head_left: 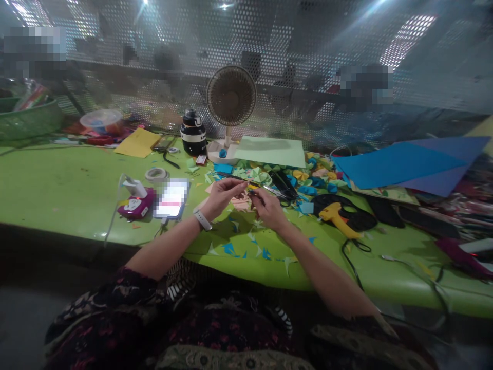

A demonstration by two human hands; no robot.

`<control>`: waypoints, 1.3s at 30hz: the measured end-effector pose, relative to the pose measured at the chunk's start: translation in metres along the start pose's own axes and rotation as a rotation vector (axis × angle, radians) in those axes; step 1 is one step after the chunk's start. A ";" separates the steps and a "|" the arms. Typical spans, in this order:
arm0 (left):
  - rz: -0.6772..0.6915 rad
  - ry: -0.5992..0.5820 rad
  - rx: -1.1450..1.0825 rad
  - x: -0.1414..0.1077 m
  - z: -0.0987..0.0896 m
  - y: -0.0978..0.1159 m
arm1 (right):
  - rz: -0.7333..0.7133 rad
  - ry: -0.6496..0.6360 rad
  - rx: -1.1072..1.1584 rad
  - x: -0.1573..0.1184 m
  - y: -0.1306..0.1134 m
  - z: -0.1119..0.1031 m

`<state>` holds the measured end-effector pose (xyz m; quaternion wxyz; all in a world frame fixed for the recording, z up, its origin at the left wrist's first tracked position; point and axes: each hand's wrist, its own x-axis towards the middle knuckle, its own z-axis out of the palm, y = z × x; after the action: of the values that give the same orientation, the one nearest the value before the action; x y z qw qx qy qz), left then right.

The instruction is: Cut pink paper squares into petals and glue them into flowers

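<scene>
Over the green table, my left hand is closed in a pinch, with a light band on its wrist. My right hand is pinched close beside it, fingertips nearly meeting. A small yellow piece shows between the fingertips, and my right hand grips it. What my left fingers hold is too small to name. Below the hands lies peach paper. Scissors with dark handles lie just behind my right hand. Small blue and pale scraps are scattered on the table in front.
A fan and black bottle stand behind. A lit phone, tape roll and purple power strip lie left. A yellow glue gun, curled paper pieces and blue sheets lie right.
</scene>
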<state>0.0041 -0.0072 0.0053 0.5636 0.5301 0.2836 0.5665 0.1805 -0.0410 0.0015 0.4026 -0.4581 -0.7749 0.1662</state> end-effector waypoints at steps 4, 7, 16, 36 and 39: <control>-0.007 0.001 -0.017 0.000 -0.001 0.000 | -0.012 -0.038 0.034 0.001 0.000 -0.002; -0.026 -0.032 -0.036 0.000 -0.002 0.000 | -0.037 -0.046 0.040 0.002 0.000 -0.003; 0.012 0.005 -0.010 0.001 0.000 0.003 | 0.007 -0.071 0.054 0.000 -0.003 -0.001; 0.003 -0.008 0.023 -0.001 -0.001 0.005 | 0.000 -0.078 0.075 0.001 -0.004 -0.003; 0.013 -0.013 0.026 -0.001 -0.001 0.005 | 0.008 -0.066 0.097 0.001 -0.005 -0.004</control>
<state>0.0014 -0.0091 0.0095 0.5547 0.5428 0.2841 0.5630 0.1802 -0.0436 0.0077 0.3978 -0.4353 -0.7770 0.2203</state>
